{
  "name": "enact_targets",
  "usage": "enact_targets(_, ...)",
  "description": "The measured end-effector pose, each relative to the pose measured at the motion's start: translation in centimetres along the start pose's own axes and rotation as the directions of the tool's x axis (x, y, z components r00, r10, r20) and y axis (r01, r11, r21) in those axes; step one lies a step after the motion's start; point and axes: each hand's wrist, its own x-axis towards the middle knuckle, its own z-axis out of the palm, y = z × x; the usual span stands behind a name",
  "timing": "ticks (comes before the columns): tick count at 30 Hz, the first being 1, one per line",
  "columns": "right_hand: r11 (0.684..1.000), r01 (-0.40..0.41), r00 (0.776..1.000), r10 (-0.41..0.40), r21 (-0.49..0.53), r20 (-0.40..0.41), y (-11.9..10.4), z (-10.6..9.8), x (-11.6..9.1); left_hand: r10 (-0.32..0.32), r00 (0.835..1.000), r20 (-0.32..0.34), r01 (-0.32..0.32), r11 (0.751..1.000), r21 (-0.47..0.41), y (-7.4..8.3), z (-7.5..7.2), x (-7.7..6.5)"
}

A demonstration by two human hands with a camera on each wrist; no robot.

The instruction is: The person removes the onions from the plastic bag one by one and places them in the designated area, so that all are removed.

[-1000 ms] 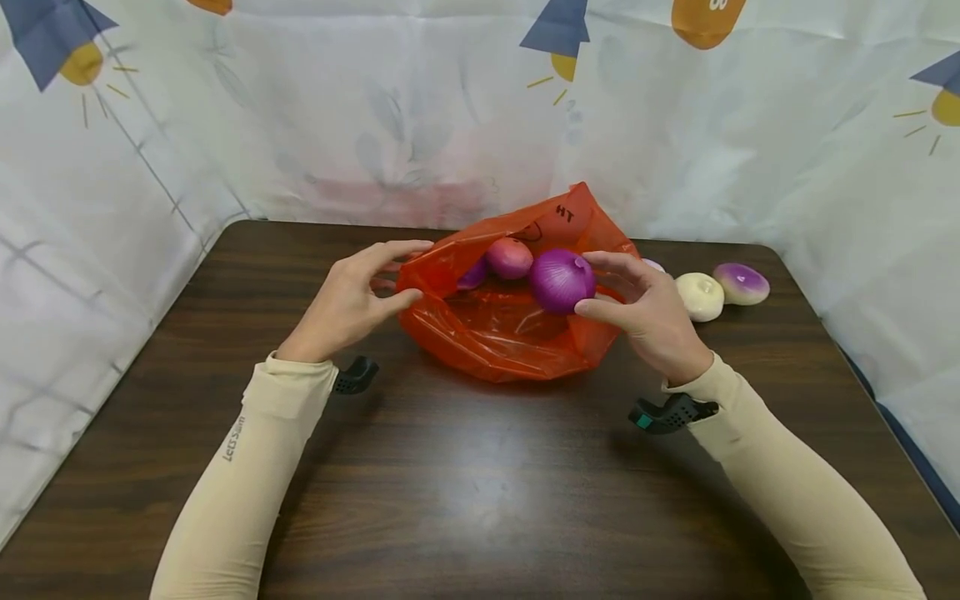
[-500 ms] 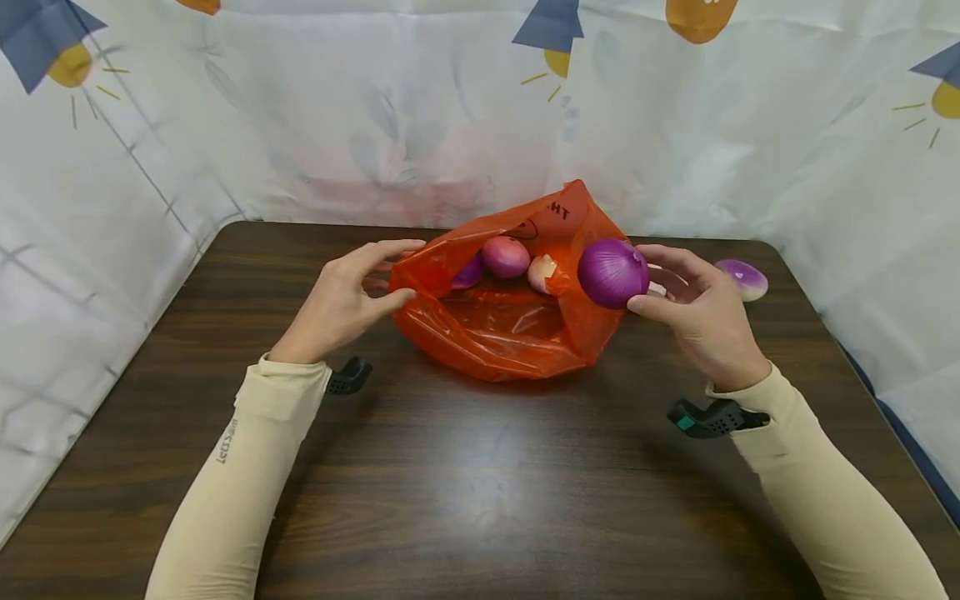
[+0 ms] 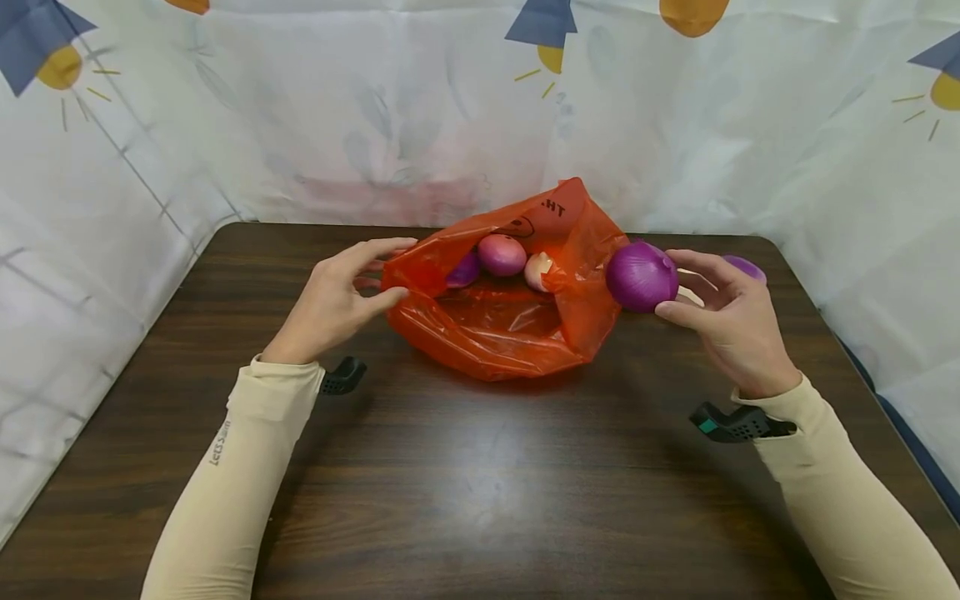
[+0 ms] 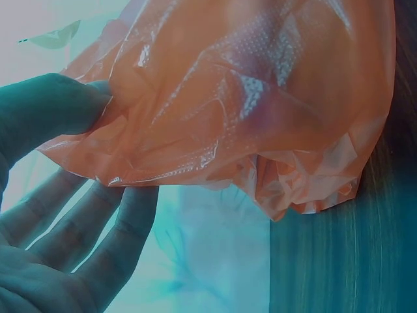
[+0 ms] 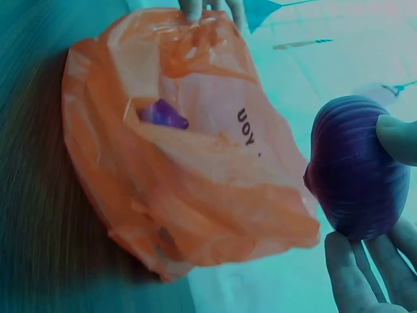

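Note:
A purple onion [image 3: 641,277] is gripped in my right hand [image 3: 729,321], held in the air beside the right edge of an orange plastic bag [image 3: 498,354]. The right wrist view shows the thumb on one side of the onion [image 5: 355,173] and fingers on the other. My left hand [image 3: 324,304] pinches the bag's left rim; in the left wrist view its thumb lies over the plastic and its fingers behind. Inside the gaping bag are a pinkish onion [image 3: 502,255], a purple one [image 3: 463,272] and a pale-topped one [image 3: 537,272].
A purple-and-white onion [image 3: 746,267] rests at the table's far right, partly hidden behind my right hand. A pale shape shows between the right hand's fingers. The dark wooden table [image 3: 480,500] ends at a white printed curtain [image 3: 315,108].
My right hand has carried the purple onion rightward from over the bag's mouth to outside its right edge, uncovering the pale-topped onion inside. My left hand stays at the rim.

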Motion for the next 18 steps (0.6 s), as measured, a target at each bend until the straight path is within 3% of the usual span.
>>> enact_targets(12,0.999,0.030,0.999,-0.031,-0.019,-0.027,0.6,-2.7,-1.1,-0.013,1.000,-0.006,0.013,1.000,-0.011,-0.1,0.0,0.0)
enact_targets(18,0.999,0.007,0.998,-0.010,-0.043,-0.065,1.1,-3.8,-1.4,-0.014,1.000,-0.008,0.014,1.000,-0.011,-0.1,0.1,0.0)
